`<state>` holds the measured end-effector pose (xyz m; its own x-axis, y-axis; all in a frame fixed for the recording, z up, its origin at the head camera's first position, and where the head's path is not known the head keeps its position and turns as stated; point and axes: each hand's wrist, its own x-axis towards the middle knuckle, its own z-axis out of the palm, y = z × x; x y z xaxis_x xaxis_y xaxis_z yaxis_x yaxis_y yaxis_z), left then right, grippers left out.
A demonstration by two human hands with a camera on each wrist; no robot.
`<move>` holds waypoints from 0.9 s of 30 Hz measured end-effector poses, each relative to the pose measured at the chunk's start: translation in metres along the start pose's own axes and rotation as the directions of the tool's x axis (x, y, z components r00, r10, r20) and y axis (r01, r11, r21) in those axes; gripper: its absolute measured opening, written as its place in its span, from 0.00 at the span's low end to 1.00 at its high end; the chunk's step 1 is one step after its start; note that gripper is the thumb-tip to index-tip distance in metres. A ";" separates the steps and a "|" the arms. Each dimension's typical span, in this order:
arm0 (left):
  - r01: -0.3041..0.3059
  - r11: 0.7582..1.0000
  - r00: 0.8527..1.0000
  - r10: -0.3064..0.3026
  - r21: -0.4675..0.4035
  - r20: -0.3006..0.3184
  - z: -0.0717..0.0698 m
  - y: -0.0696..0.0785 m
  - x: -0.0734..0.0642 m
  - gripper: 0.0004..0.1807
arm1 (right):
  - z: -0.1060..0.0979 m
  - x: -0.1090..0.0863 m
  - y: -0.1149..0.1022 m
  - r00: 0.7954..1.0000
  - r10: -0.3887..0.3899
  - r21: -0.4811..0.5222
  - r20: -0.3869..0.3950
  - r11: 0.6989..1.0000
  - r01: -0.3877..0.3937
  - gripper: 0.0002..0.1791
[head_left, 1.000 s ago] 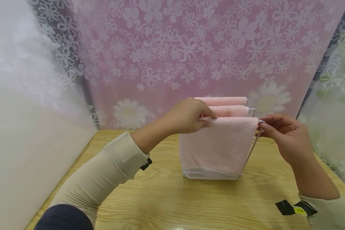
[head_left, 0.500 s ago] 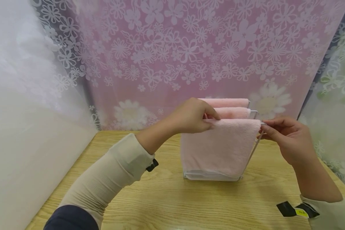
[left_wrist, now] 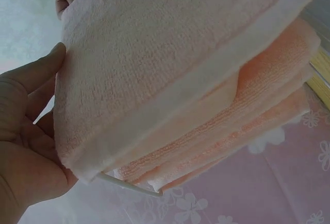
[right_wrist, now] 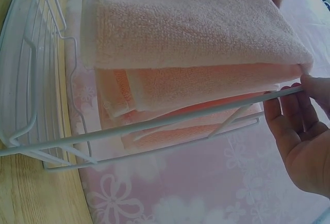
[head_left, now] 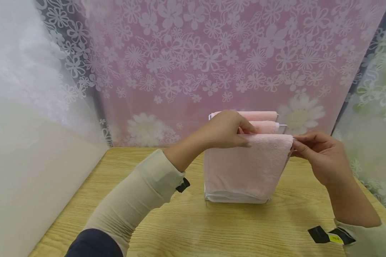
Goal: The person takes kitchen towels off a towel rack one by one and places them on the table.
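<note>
Three pink towels hang folded over a white wire rack [right_wrist: 129, 127]. My left hand [head_left: 226, 130] pinches the top fold of the front towel [head_left: 244, 167], thumb in front and fingers behind. In the left wrist view, that thumb lies against the folded edge. My right hand [head_left: 328, 157] grips the rack's upper right corner, beside the front towel's end; its thumb touches the towel corner in the right wrist view. Behind hang the middle towel [head_left: 267, 127] and the back towel [head_left: 260, 115], their left parts partly hidden by my left hand.
The rack stands on a wood-grain table [head_left: 167, 228], its white base [head_left: 238, 198] at the bottom. A pink flowered curtain [head_left: 186, 71] rises behind it. A pale wall [head_left: 45, 135] bounds the left, and a green flowered curtain [head_left: 379, 142] the right.
My left hand slides to the right along the front towel's top. The towel's right end shifts right and now covers the rod end seen before. My right hand stays at the corner.
</note>
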<state>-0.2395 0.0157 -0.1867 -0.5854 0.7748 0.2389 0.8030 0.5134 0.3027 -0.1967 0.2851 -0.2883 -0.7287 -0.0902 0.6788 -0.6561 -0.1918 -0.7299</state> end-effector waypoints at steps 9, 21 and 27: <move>0.046 0.999 0.999 -0.046 -0.020 0.009 0.006 0.001 0.008 0.15 | 0.001 0.001 0.000 1.000 -0.010 0.017 0.008 1.000 0.009 0.08; 0.012 0.992 0.999 -0.017 -0.128 -0.038 0.013 -0.009 0.008 0.08 | 0.003 0.002 -0.001 0.999 -0.019 0.013 0.044 1.000 0.018 0.07; 0.023 0.990 0.998 -0.032 -0.141 -0.060 0.011 -0.009 0.007 0.09 | 0.004 0.001 -0.001 1.000 -0.017 0.002 0.022 1.000 0.017 0.08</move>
<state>-0.2495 0.0211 -0.1976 -0.6163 0.7346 0.2839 0.7654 0.4739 0.4354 -0.1958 0.2813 -0.2862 -0.7132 -0.1081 0.6926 -0.6680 -0.1948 -0.7183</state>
